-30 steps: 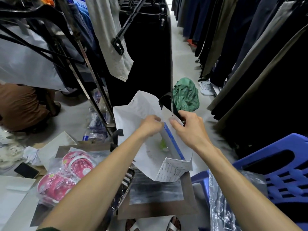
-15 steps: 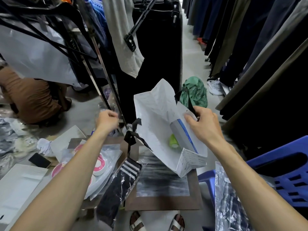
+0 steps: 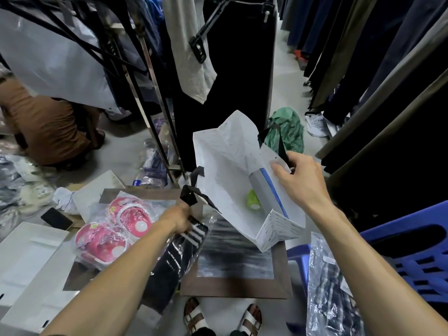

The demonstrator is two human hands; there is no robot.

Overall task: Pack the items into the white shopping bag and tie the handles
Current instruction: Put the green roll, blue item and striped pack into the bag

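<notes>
Pink items in clear plastic [image 3: 109, 231] wait at lower left. Your left hand [image 3: 178, 220] closes around the dark striped packet [image 3: 179, 255] beside them, for packing. In the centre, your right hand [image 3: 299, 180] pinches the white shopping bag [image 3: 225, 166] rim, so its mouth stays wide.

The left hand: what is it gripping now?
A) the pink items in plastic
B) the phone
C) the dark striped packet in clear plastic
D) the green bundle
C: the left hand closes on the top of the dark striped packet, while the right hand holds the white bag open.
</notes>
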